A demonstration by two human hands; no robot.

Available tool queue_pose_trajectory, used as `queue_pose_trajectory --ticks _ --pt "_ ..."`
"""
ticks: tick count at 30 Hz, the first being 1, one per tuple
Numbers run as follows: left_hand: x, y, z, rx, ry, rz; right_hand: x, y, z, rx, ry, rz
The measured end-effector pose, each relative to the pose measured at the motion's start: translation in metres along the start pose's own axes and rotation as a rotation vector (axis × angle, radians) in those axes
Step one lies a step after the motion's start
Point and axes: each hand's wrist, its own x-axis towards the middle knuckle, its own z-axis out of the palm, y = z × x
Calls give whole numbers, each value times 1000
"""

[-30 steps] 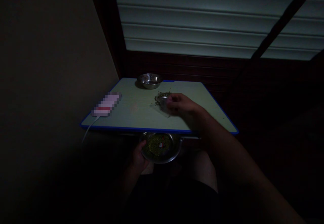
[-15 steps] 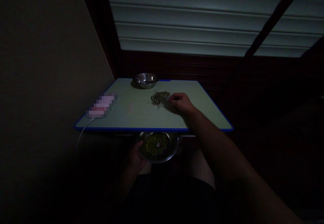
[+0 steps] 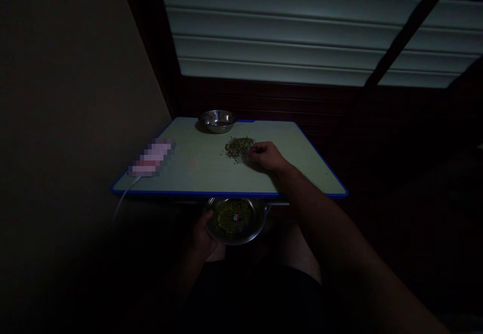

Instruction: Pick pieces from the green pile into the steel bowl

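Observation:
My left hand (image 3: 205,236) grips the left rim of a metal bowl (image 3: 254,234) below the table's front edge. Inside it lie many small green grains, perhaps mung beans (image 3: 228,218), along with a small white-and-red item (image 3: 236,217) too small to name. Over the table, my right hand (image 3: 267,156) has its fingers pinched at the right side of a spread pile of similar grains (image 3: 237,146). A small see-through piece (image 3: 245,156) shows at its fingertips, its kind unclear in the dim light.
Toward the back of the pale, blue-edged table (image 3: 196,178) stands a second metal bowl (image 3: 218,121). A blurred-out pink item (image 3: 153,158), with a white cable (image 3: 123,200) running off the edge, lies at the left. A wall (image 3: 86,72) rises on the left, slatted panels (image 3: 279,32) behind.
My right hand has shifted slightly down and left, and the see-through piece with it, along the pile's near right edge. My left hand and its bowl stay almost where they were.

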Motion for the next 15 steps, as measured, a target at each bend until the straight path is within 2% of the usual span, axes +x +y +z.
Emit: queue_pose_trajectory --ticks 5,10,15 --pt "0 0 2 22 48 14 -2 -4 0 33 -19 32" --pt "-2 0 4 37 35 19 -4 -8 1 17 -20 59" --pt "-1 0 4 42 39 12 -2 -4 1 -30 -10 28"
